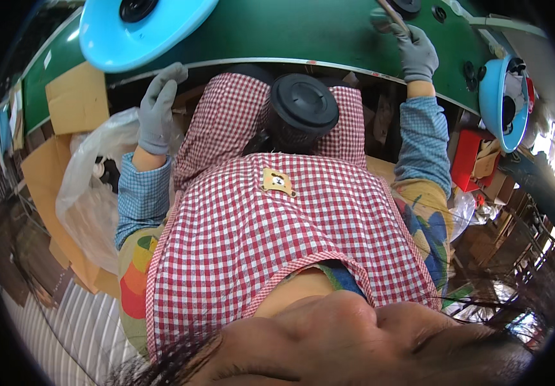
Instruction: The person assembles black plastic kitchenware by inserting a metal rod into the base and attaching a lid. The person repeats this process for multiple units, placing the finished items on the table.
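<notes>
My left hand (159, 106), in a grey glove, is held by the front edge of the green table (258, 35). Its fingers are stretched out with nothing in them. Over the tabletop, my grey-gloved right hand (416, 55) grips a thin stick-like tool (393, 14); its far end is blurred, so its kind is unclear. A black cylindrical part (303, 106) with a round, lid-like top and ribbed side rests between my knees, touched by neither hand. Black round parts (439, 13) lie on the table beyond my right hand.
A light blue basin (107, 55) with a black round part (137, 8) is at the far left. Another blue basin (493, 103) at the right holds black parts, above a red box (463, 161). A clear plastic bag (88, 199) and cardboard (75, 96) stand left.
</notes>
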{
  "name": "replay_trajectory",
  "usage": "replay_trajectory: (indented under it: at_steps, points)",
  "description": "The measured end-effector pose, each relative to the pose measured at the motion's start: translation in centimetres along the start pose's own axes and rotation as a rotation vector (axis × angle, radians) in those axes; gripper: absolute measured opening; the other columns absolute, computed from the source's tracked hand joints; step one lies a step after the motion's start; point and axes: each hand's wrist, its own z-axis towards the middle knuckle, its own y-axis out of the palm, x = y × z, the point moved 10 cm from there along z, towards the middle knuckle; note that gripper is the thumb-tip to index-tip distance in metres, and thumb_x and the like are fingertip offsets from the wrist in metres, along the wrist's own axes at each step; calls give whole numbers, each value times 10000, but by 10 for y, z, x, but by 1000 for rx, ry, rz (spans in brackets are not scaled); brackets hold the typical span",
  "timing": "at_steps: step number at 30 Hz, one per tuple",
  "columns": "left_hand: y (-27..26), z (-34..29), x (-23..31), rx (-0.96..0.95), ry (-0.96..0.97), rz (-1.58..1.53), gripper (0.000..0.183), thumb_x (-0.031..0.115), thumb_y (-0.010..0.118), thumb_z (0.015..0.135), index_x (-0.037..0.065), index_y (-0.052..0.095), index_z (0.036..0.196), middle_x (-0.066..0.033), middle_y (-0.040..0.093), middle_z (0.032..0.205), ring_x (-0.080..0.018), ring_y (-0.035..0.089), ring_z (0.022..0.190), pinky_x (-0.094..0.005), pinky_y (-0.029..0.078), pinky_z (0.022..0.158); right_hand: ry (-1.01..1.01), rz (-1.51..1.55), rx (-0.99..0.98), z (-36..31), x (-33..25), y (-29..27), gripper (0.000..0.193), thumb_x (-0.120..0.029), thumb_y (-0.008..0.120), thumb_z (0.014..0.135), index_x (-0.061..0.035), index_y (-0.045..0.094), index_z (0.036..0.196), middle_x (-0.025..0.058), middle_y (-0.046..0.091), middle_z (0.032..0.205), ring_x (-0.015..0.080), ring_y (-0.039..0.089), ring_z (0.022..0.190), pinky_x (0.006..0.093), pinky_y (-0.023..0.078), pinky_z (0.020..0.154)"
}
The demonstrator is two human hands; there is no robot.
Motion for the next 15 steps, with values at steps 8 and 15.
replay_trajectory:
  at_steps: [8,15]
  points:
    - [-168,-149,-7,456,246,448,173,98,658,962,-5,753,1064,-55,745,1040,-119,661,923,-265,529,811,-350,-420,62,-13,-94,-6,724,-556,672,896,-50,572,1405,236,634,1336,421,630,1165,496,506,969]
    - [-435,-319,-165,1033,-504,402,310,239,710,923,0,724,1120,-110,751,1012,-168,686,869,-321,533,779,-273,486,-995,-190,-206,56,912,-83,785,747,-14,385,1564,149,534,1463,265,504,1351,371,404,1126]
